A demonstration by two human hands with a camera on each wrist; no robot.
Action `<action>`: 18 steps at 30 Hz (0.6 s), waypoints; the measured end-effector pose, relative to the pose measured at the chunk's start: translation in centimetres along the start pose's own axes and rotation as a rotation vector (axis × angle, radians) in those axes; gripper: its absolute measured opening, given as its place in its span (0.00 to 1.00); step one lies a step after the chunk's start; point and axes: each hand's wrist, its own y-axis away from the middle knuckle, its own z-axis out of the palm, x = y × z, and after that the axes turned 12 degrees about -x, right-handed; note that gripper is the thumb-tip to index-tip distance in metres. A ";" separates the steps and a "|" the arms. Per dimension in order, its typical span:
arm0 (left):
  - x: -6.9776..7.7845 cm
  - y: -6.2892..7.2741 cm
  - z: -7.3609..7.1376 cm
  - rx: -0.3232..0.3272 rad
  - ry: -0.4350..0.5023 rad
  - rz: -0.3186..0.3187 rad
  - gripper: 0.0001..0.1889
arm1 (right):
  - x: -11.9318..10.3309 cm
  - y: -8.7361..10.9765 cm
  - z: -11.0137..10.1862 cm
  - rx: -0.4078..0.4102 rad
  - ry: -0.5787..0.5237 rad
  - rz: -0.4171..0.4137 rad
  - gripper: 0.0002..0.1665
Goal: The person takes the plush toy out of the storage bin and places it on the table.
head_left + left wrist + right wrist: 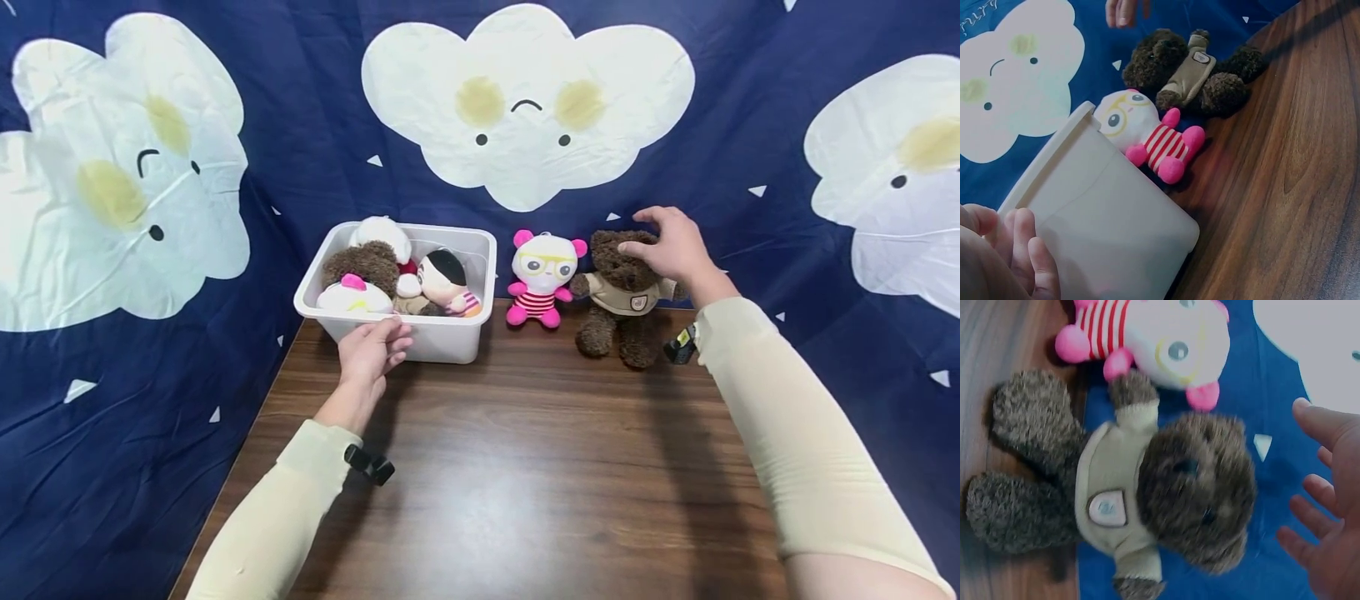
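Note:
My left hand (367, 354) holds the front rim of a white plastic bin (442, 342), its fingers bent at the lip. Several plush toys lie in the bin, among them a dark-haired doll (442, 279) and a brown fluffy toy (363, 265). On the right, a brown teddy bear (621, 292) in a beige shirt sits at the table's back edge. Over its head hovers my right hand (675, 246), thumb and fingers spread; the right wrist view shows a gap between the hand (1329, 506) and the bear's head (1200, 490).
Between bin and bear sits a pink-and-white plush panda (542, 279) with yellow glasses and a striped body. Behind everything hangs a dark blue cloth (315, 108) with printed clouds. The brown wooden table (525, 450) extends in front of the toys.

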 end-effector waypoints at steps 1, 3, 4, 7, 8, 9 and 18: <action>0.0 0.0 -0.1 0.000 0.002 -0.001 0.07 | -0.7 -0.2 0.2 -0.005 0.009 -0.021 0.37; 0.1 0.1 -0.2 0.001 0.005 0.000 0.07 | -2.1 -0.6 0.6 -0.016 0.021 -0.056 0.38; 0.1 0.1 -0.2 0.001 0.007 0.002 0.07 | -2.9 -0.8 0.9 -0.020 0.025 -0.073 0.38; 0.1 0.1 -0.2 0.002 0.010 0.005 0.07 | -5.4 -1.6 2.0 -0.044 0.039 -0.127 0.38; 0.1 0.1 -0.2 0.002 0.012 0.004 0.08 | -6.2 -1.9 2.4 -0.055 0.038 -0.143 0.39; 0.1 0.0 -0.2 0.001 0.014 0.004 0.08 | -7.1 -2.1 2.8 -0.065 0.032 -0.160 0.39; 0.0 0.0 0.0 -0.004 0.006 0.003 0.08 | -14.4 -5.1 7.7 -0.129 -0.014 -0.274 0.39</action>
